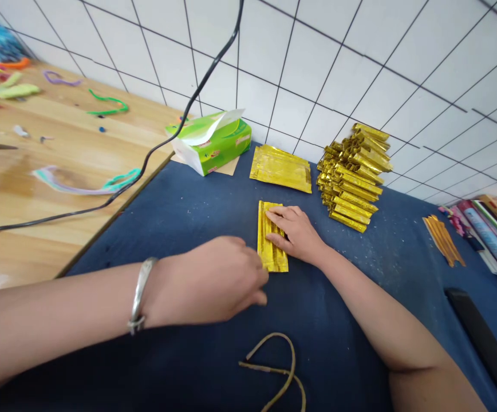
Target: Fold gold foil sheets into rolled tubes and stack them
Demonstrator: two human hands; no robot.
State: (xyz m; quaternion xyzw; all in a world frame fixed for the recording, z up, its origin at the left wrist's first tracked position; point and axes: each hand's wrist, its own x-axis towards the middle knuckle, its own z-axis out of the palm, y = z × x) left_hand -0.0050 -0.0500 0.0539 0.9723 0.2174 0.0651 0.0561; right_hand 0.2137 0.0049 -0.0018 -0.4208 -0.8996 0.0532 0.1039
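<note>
Left hand (pixel 214 280) sits closest, fingers curled near pleated gold foil paper (pixel 277 262) on blue tabletop (pixel 166 220); grip hidden, can't tell. Right hand (pixel 303 233) spreads wide on foil, probably steadying creases. Flat foil stack (pixel 280 170) lies beyond; folded foil strips (pixel 354 177) pile separately, likely for sorting.
</note>
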